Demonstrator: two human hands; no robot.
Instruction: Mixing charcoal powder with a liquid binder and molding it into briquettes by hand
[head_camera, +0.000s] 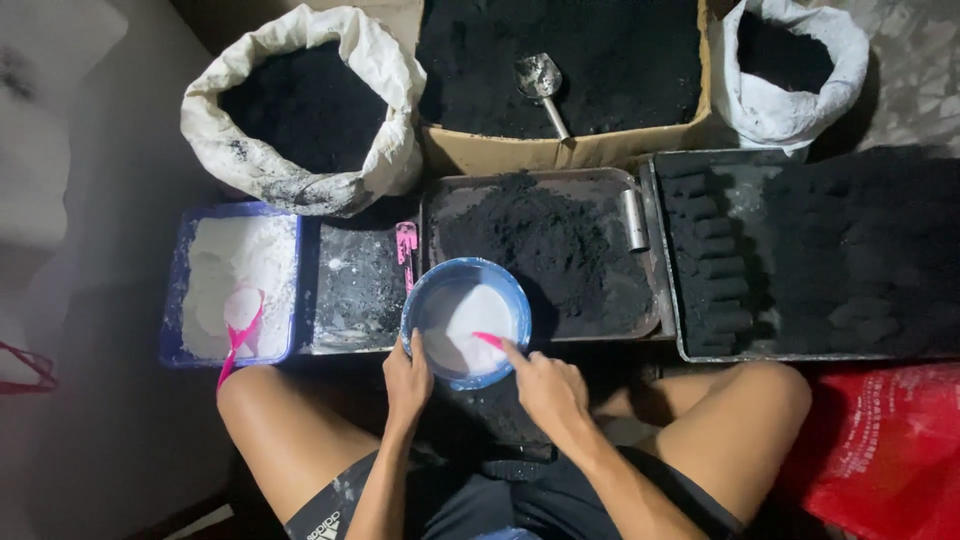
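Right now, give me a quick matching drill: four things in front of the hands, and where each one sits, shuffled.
Things:
1. metal scoop
2. blue bowl
3. pink spoon
4. metal tube

Places:
A. in the blue tray of white powder
B. on the black powder in the cardboard box
C. at the right rim of the middle tray
D. between both hands

Pairs: 1-B, 2-D, 3-A, 4-C

Glossy blue plastic bowl (466, 322), smooth; matt black powder on metal tray (545, 255); shiny metal scoop (541, 82) twelve o'clock; coarse woven sack (300, 110).
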